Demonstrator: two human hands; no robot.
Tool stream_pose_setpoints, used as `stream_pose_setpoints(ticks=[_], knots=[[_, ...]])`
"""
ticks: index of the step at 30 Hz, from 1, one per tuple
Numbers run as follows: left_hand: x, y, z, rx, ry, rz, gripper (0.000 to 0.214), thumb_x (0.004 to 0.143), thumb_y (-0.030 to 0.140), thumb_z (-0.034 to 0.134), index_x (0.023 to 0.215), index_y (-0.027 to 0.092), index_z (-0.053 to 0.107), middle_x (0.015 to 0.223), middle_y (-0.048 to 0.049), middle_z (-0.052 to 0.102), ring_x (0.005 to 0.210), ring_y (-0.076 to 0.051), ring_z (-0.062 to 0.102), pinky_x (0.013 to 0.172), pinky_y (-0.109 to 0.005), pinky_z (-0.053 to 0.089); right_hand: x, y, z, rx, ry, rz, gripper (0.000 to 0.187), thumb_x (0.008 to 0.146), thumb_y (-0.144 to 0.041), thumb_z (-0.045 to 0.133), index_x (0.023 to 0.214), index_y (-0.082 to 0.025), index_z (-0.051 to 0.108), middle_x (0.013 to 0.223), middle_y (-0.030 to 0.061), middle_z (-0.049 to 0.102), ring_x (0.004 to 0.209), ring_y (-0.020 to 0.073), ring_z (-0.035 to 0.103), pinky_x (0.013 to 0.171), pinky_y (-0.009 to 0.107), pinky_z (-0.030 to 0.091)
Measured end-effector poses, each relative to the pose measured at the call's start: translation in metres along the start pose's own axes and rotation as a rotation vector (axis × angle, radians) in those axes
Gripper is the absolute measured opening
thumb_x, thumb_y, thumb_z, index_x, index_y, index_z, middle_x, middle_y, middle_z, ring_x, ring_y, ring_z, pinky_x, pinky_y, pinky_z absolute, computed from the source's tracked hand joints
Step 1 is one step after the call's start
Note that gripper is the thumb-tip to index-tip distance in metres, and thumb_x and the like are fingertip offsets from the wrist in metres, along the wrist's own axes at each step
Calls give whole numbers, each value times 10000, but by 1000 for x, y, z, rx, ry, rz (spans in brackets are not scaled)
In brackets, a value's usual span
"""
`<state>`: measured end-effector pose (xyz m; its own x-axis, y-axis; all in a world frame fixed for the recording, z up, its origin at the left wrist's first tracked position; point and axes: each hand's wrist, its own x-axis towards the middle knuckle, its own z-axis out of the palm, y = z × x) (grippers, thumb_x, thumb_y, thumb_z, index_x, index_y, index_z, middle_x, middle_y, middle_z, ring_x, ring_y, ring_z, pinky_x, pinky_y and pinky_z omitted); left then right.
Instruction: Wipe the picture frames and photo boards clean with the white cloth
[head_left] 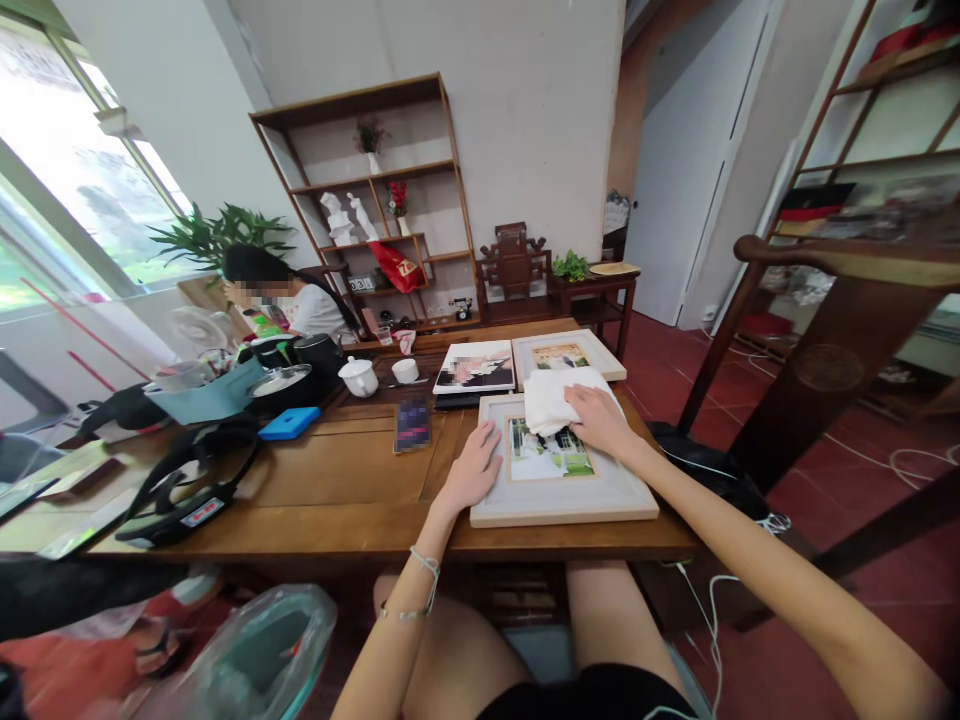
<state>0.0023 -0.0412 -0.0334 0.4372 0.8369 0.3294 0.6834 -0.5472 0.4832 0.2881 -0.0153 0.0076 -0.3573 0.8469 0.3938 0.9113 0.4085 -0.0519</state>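
A picture frame [491, 505] with a pale wooden border lies flat at the table's near edge, a photo with green grass inside it. My left hand [472, 466] rests on the frame's left border, its fingers stretched out and holding nothing. A folded white cloth [553, 395] sits over the frame's upper part and hides the top of the photo. My right hand [598, 416] is on the cloth, fingers curled over its right side. Just beyond lies a second picture frame [600, 357], partly covered by the cloth.
Left of the frames are a photo album [491, 365], a phone [412, 424], a white lidded cup [358, 377], a blue box [289, 424] and a black headset [187, 490]. Another person [315, 305] sits at the far left. A wooden chair [810, 350] stands right; a bin [277, 640] is below.
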Motion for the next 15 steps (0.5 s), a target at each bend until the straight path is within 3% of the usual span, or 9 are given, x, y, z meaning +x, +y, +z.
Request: stream_pose_setpoints(ticks=[6, 12, 15], knots=[[-1, -2, 6, -35, 61, 9, 452, 905, 174, 430, 1341, 104, 528, 1491, -168, 420, 1434, -284, 308, 1194, -516, 231, -27, -19, -15, -2, -86, -31, 508, 752, -140, 513, 1254, -68, 540, 1284, 224, 591, 1316, 329, 429, 1089, 483, 253], [0, -6, 10, -102, 126, 16, 430, 895, 133, 427, 1297, 162, 578, 1452, -135, 479, 1410, -263, 359, 1180, -521, 267, -83, -57, -53, 76, -218, -165, 457, 735, -166, 522, 1183, -130, 602, 1246, 173, 623, 1195, 309, 531, 1018, 437, 359], [1, -6, 8, -125, 127, 26, 415, 878, 117, 454, 1257, 164, 617, 1421, -133, 515, 1402, -268, 371, 1176, -533, 270, -89, -68, -61, 91, -231, -181, 380, 747, -190, 542, 1114, -133, 623, 1178, 171, 646, 1125, 314, 560, 962, 433, 400]])
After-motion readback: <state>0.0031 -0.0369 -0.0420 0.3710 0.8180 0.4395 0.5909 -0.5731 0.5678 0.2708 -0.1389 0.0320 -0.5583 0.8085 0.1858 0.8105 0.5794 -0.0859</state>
